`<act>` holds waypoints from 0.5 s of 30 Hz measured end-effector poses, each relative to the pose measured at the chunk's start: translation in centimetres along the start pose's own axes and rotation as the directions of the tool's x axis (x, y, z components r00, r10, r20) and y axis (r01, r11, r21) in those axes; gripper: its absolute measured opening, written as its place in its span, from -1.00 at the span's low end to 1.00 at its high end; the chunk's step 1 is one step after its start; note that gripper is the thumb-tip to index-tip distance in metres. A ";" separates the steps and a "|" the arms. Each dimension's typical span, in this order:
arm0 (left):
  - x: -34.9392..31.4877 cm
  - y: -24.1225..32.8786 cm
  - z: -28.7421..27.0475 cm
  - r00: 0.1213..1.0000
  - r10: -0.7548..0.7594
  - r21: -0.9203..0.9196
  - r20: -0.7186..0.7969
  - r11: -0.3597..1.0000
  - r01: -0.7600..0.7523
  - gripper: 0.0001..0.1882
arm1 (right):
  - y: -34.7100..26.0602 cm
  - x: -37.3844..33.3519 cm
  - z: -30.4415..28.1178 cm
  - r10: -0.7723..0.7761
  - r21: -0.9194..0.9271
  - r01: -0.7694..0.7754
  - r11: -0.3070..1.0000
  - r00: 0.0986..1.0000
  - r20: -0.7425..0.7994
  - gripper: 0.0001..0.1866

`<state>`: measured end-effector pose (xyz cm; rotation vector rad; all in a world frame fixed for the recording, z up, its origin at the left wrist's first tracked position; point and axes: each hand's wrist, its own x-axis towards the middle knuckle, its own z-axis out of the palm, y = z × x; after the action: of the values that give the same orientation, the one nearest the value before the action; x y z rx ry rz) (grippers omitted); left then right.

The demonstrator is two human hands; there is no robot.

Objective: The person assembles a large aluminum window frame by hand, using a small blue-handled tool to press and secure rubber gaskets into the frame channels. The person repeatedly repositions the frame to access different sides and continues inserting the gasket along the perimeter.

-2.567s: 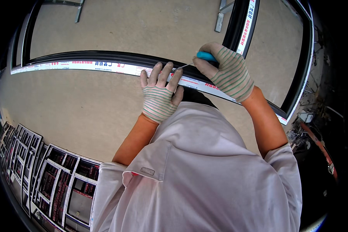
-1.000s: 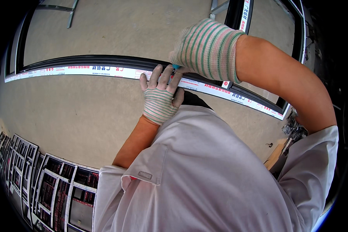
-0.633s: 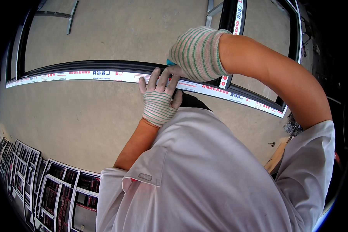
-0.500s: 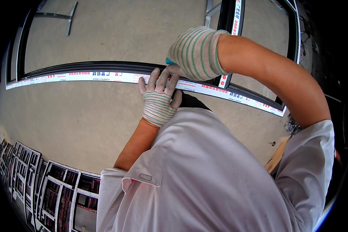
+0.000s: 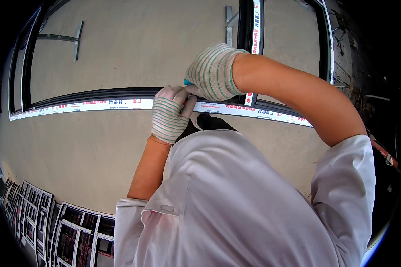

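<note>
A black window frame (image 5: 116, 93) with white printed protective film on its near bar stretches across in front of me. My left hand (image 5: 168, 115), in a striped knit glove, is closed over that near bar, with its fingers curled and thumb bent toward them. A small red spot shows between thumb and fingers; I cannot make out what it is. Just right of it and touching its fingertips, my right hand (image 5: 216, 72) in a matching glove is bent down over the bar. It is closed on a blue object (image 5: 187, 82), mostly hidden by the glove.
A film-covered crossbar (image 5: 255, 33) runs away from me at the right. Metal supports (image 5: 78, 41) show through the frame's opening above the concrete floor (image 5: 89, 164). Several finished-looking frames (image 5: 78, 231) lean at the lower left. Dark clutter lies along the right edge.
My left hand's spread fingers have curled in over the near bar. My right hand stays bent over the bar with the blue object. The whole view has shifted slightly.
</note>
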<state>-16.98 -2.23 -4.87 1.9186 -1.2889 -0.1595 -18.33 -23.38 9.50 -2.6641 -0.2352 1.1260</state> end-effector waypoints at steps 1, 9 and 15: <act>0.5 -0.5 0.0 0.998 -0.002 -0.022 0.058 1.000 0.004 -0.74 | -0.1 0.1 -0.1 -0.014 0.030 0.014 0.999 1.000 0.003 -0.57; 1.9 -0.1 0.3 0.995 0.031 0.022 0.100 0.999 -0.033 -0.75 | 0.5 1.4 1.5 0.091 0.318 -0.094 0.943 0.996 0.024 -0.59; 1.9 0.2 0.6 0.998 0.058 -0.042 0.030 0.998 -0.057 -0.73 | -0.2 -0.8 0.1 0.259 0.434 -0.200 0.878 0.963 -0.080 -0.54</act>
<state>-16.51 -4.21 -4.54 1.8488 -1.3493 -0.1858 -18.96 -23.41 10.05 -2.3981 0.3281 0.9213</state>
